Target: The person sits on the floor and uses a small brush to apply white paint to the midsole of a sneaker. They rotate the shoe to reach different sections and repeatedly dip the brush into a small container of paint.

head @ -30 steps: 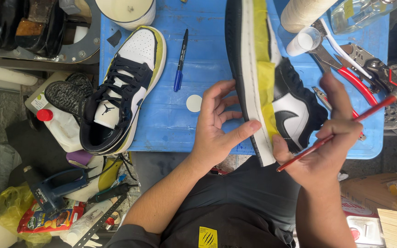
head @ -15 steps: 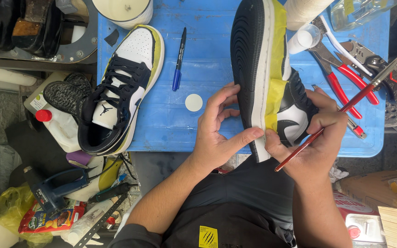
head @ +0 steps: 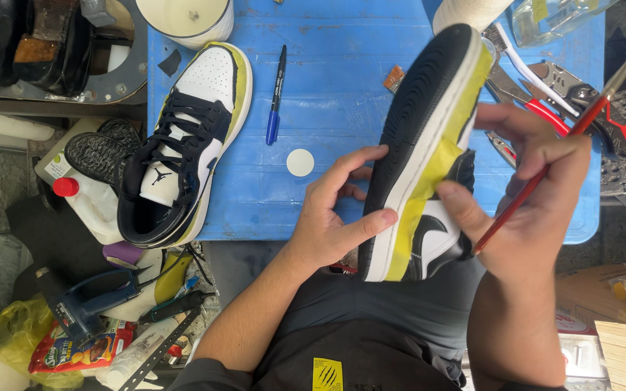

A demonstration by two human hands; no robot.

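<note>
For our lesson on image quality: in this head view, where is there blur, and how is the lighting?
Head view: even, soft light, no harsh glare; the held shoe and right hand look slightly motion-blurred, while the shoe on the table and the pen stay sharp; faint shadows on the blue table.

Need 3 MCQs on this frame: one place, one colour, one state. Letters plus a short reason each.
1. Where does the blue pen lie?
A. on the blue table, between the two shoes
B. inside the laced shoe
C. on the floor

2. What colour is the strip along the held shoe, next to its white sole edge?
A. red
B. yellow
C. green

3. How is the red-handled brush held?
A. lying on the table
C. in the left hand
B. in the right hand, bristles pointing up and away

Answers: 1 A, it rests on bare table beside the laced shoe. 2 B, the strip is yellow. 3 B, the right hand's fingers pinch it while the left hand steadies the sole.
</note>
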